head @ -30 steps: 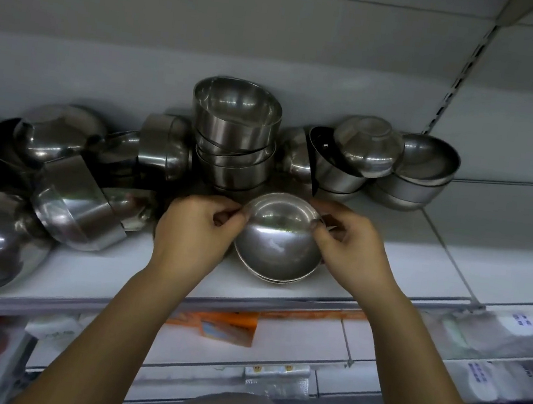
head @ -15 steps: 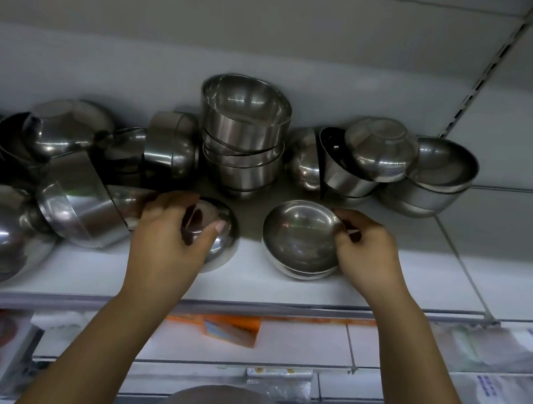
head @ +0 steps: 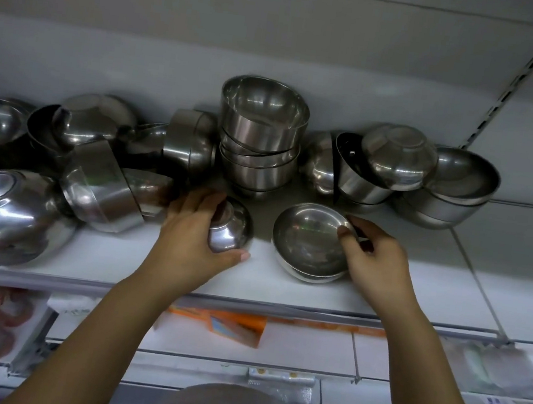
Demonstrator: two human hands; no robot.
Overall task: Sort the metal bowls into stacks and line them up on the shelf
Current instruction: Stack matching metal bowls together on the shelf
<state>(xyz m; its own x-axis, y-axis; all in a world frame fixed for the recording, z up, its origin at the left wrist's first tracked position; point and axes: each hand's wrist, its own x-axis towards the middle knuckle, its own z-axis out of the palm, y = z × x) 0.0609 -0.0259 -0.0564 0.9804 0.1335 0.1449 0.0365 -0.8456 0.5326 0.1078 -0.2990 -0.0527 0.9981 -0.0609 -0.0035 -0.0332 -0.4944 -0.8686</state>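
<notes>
Many steel bowls lie along a white shelf (head: pixel 281 287). My left hand (head: pixel 193 243) grips a small bowl (head: pixel 231 227) lying on its side, just left of centre. My right hand (head: pixel 374 265) pinches the right rim of a shallow upright bowl stack (head: pixel 307 240), which rests on the shelf at centre. Behind them stands a tall stack of nested bowls (head: pixel 261 137). A pile of bowls (head: pixel 396 170), some tipped or upside down, sits at the back right.
A jumble of tipped bowls (head: pixel 95 160) fills the shelf's left side, with a large upturned bowl (head: pixel 8 217) at the front left. The shelf's back wall rises close behind. Packaged goods (head: pixel 506 372) lie on lower shelves. Bare shelf extends to the right.
My left hand let go of the shallow bowl stack, moved left and took hold of the small tipped bowl. My right hand stayed on the stack's rim.
</notes>
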